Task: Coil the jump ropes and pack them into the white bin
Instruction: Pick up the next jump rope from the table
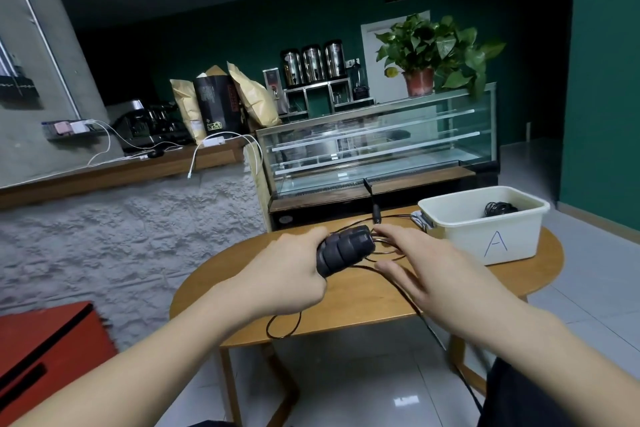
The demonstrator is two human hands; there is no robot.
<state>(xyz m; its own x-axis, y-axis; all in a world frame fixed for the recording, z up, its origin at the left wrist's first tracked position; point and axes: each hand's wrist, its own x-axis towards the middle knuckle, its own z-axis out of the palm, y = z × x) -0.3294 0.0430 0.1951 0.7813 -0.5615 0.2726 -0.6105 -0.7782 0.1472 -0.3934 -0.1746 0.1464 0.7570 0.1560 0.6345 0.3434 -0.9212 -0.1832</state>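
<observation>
My left hand (294, 267) grips the black ribbed handles (346, 250) of a jump rope above the round wooden table (346, 305). Its thin black cord (391, 255) loops between my hands, and a loop (282, 326) hangs over the table's front edge. My right hand (419, 263) reaches into the cord loops with fingers spread; the thumb and forefinger lie around the strands, and I cannot see a firm hold. The white bin (485, 229), marked "A", stands at the table's right end. A coiled black rope (500, 209) lies inside it. Another black handle (375, 215) sticks up behind my hands.
A glass display case (377, 146) stands right behind the table. A rough grey counter wall (138, 229) is to the left, and a red cabinet (45, 354) at lower left. A cord strand (450, 357) trails down toward the tiled floor on the right.
</observation>
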